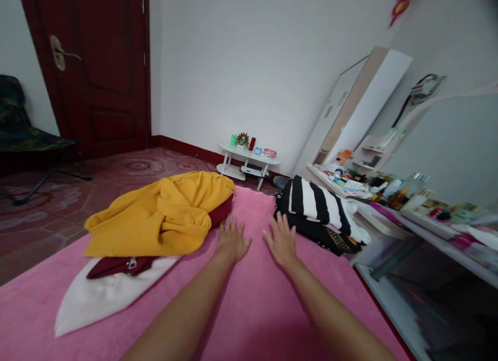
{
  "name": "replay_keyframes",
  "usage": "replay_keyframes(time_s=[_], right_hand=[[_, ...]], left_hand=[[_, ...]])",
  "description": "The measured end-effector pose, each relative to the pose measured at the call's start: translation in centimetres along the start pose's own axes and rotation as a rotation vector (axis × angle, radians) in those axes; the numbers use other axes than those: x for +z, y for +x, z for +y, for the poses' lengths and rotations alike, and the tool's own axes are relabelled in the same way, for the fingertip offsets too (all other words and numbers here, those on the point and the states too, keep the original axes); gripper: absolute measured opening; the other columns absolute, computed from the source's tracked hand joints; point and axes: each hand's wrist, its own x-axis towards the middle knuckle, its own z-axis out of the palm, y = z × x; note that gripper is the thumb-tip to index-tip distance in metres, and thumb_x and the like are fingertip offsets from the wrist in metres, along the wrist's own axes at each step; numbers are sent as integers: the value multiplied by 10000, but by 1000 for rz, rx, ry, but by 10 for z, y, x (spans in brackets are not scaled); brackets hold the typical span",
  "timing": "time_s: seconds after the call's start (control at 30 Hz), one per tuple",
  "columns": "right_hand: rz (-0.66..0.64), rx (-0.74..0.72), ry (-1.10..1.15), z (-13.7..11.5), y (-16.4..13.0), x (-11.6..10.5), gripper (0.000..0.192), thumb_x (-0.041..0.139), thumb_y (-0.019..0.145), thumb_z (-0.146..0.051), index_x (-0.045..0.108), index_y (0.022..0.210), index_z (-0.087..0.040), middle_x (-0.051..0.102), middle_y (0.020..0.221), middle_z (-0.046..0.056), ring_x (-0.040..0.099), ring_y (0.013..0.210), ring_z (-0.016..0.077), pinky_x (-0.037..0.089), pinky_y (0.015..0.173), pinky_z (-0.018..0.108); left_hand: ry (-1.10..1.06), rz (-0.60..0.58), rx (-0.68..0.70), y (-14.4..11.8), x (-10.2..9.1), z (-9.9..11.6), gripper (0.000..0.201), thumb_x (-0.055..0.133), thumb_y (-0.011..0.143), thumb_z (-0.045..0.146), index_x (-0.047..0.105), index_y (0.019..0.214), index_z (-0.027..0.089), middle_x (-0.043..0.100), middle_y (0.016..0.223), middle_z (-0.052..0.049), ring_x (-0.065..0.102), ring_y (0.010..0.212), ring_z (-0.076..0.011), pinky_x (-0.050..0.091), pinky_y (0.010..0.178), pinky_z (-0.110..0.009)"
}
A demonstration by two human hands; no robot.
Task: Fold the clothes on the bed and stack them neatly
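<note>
My left hand (232,240) lies spread on the pink bedspread (254,299), palm down, close to the right side of a loose clothes pile. On top of that pile is a mustard-yellow garment (155,213); a dark red garment with a zipper (120,266) and a white cloth (97,296) stick out beneath it. My right hand (280,240) has its fingers apart over the bedspread, beside a folded stack. A black-and-white striped garment (317,203) tops this stack, with black clothing (311,231) under it. Neither hand holds anything.
A dressing table (373,218) crowded with bottles and small items runs along the right. Beyond the bed stands a low white table (249,153) with a potted flower and small objects. A camouflage folding chair (31,133) and a dark red door (89,65) are at left.
</note>
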Motion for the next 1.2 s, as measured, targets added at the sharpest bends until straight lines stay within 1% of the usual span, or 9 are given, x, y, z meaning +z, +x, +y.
replay_keyframes(time_s=[0.07,0.13,0.5,0.73,0.8,0.87,1.0,1.1,1.2], right_hand=[[-183,-14,65,-17,-38,15,630,209,909,-575,249,1462,-275,169,1546,55,106,1416,267,111,1098,537],[-256,24,91,-29,-64,19,625,189,913,-567,242,1465,-277,169,1546,54,117,1415,269,109,1099,539],[-153,115,124,-63,-122,-5,584,256,915,-485,338,1431,-224,246,1521,82,179,1399,275,139,1094,519],[-60,94,265,-56,-128,-13,492,404,874,-409,501,1321,-226,394,1451,74,319,1343,248,187,1101,421],[-26,85,319,-52,-127,-12,459,446,854,-380,550,1274,-227,443,1416,72,364,1315,238,210,1096,389],[4,74,370,-48,-125,-9,421,481,833,-348,595,1220,-228,487,1380,68,401,1289,224,238,1086,361],[70,84,445,-45,-124,-3,350,515,800,-260,656,1118,-227,547,1319,54,446,1249,200,272,1067,337],[93,92,489,-44,-123,-1,326,533,780,-228,676,1073,-227,569,1292,53,464,1228,196,284,1058,337],[109,86,522,-43,-123,-1,313,548,766,-218,686,1047,-235,581,1276,50,474,1214,195,293,1052,340]], left_hand=[[4,-22,7,-9,-4,1,675,282,868,590,379,1413,203,231,1520,-132,150,1399,-342,77,1101,-534],[2,-42,20,-23,-9,3,662,284,873,570,364,1420,205,213,1527,-116,140,1404,-333,71,1106,-524],[5,15,84,-113,-26,3,617,288,892,536,385,1410,215,271,1511,-100,184,1401,-296,108,1120,-472],[-107,-5,104,-124,-41,-2,510,449,863,436,493,1328,231,386,1455,-88,304,1355,-257,188,1117,-432],[-192,99,90,-122,-49,-6,430,477,854,321,556,1260,206,440,1410,-93,370,1313,-225,240,1104,-386],[-219,311,47,-121,-62,-14,414,454,850,222,553,1250,181,398,1428,-101,344,1324,-209,256,1098,-363],[-102,702,-161,-120,-93,-39,524,503,819,203,439,1338,165,209,1504,-136,156,1389,-307,225,1086,-471],[-33,743,-367,-118,-106,-61,671,558,790,243,314,1412,178,166,1499,-190,283,1306,-376,315,983,-510],[12,686,-491,-114,-107,-83,714,540,810,324,246,1439,159,411,1329,-226,464,1129,-363,387,872,-474]])
